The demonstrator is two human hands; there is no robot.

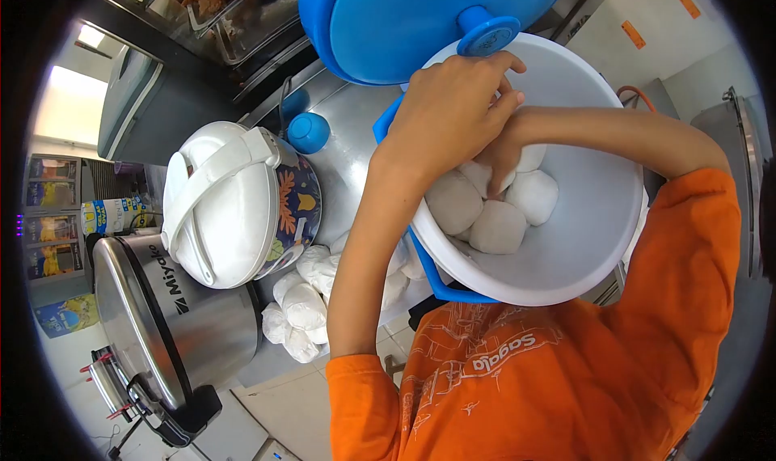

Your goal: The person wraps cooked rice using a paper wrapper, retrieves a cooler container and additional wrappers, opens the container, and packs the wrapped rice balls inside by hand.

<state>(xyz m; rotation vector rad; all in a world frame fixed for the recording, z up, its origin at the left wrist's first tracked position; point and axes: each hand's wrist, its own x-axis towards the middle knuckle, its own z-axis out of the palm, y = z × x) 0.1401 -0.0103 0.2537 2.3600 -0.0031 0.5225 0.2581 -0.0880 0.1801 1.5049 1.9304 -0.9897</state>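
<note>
My right hand [503, 160] reaches down into a large white tub [594, 218] with its fingers closed around a white round bundle [478, 175]. Its fingertips are partly hidden among several similar bundles [499, 228] piled in the tub. Just above my right wrist is my left hand [457, 109], its fingers loosely bent and apart, with nothing visible in them. The left fingertips are close to the knob [489, 37] of a blue lid [404, 24], which stands raised at the tub's far side. My left palm is hidden.
Left of the tub, a heap of white wrapped bundles [303, 307] lies on a steel counter [343, 109]. A white-lidded rice cooker [222, 210], a steel Miyako cooker [198, 299] and a small blue cup [308, 133] stand nearby. Food trays [242, 24] sit behind glass.
</note>
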